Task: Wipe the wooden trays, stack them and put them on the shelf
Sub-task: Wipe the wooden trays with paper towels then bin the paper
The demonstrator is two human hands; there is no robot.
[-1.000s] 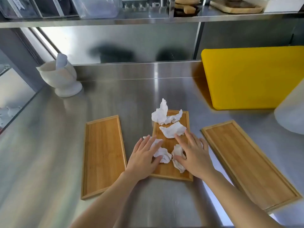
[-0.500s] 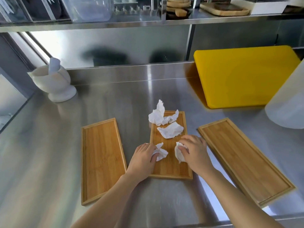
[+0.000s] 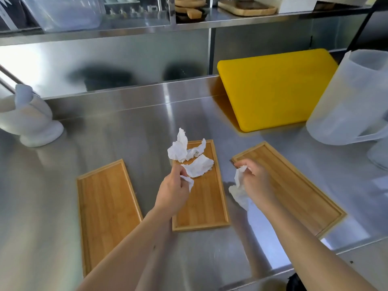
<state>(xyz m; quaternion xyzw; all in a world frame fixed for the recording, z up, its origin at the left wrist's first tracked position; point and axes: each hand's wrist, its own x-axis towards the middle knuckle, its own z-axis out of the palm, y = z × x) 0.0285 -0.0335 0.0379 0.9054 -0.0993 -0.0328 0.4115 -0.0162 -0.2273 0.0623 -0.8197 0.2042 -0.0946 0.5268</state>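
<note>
Three wooden trays lie on the steel counter: a left tray (image 3: 107,208), a middle tray (image 3: 203,208) and a right tray (image 3: 298,185). Crumpled white tissues (image 3: 190,156) rest on the far end of the middle tray. My left hand (image 3: 174,190) hovers over the middle tray, pinching a small tissue piece (image 3: 188,180). My right hand (image 3: 255,181) is raised between the middle and right trays, gripping a hanging tissue (image 3: 238,191). The shelf (image 3: 189,24) runs overhead at the back.
A white mortar with pestle (image 3: 27,120) stands at the far left. A yellow cutting board (image 3: 277,89) leans at the back right, next to a translucent plastic jug (image 3: 352,97). Wooden boards (image 3: 247,7) and clear containers sit on the shelf. The counter's front edge runs at lower right.
Both hands closed on tissue pieces on the middle tray and lifted them. My right hand moved right toward the right tray; the view shifted left.
</note>
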